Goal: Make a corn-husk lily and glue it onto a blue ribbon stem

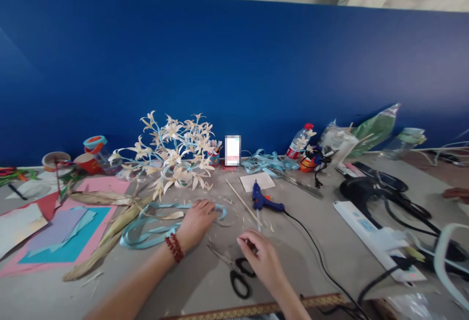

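Note:
My left hand [198, 222], with a red bead bracelet at the wrist, rests on light blue ribbon [146, 234] on the grey table; its fingers curl down and their tips are hidden. To the right, my right hand [258, 254] is over the table with thumb and forefinger curled together; whatever may be between them is too small to tell. Black-handled scissors [240, 283] lie just left of and below it. Beyond the hands lie a thin pale stick [244, 202] and a blue glue gun [264, 200]. A bunch of cream flowers on blue stems [176, 154] stands behind my left hand.
Coloured paper [66, 237] and dried husks [113, 234] lie at left. A bottle [300, 141] and more blue ribbon [269, 163] are near the blue partition [234, 66]. A white power strip [377, 242] and black cables are at right. Another person's hand [456, 193] shows at the right edge.

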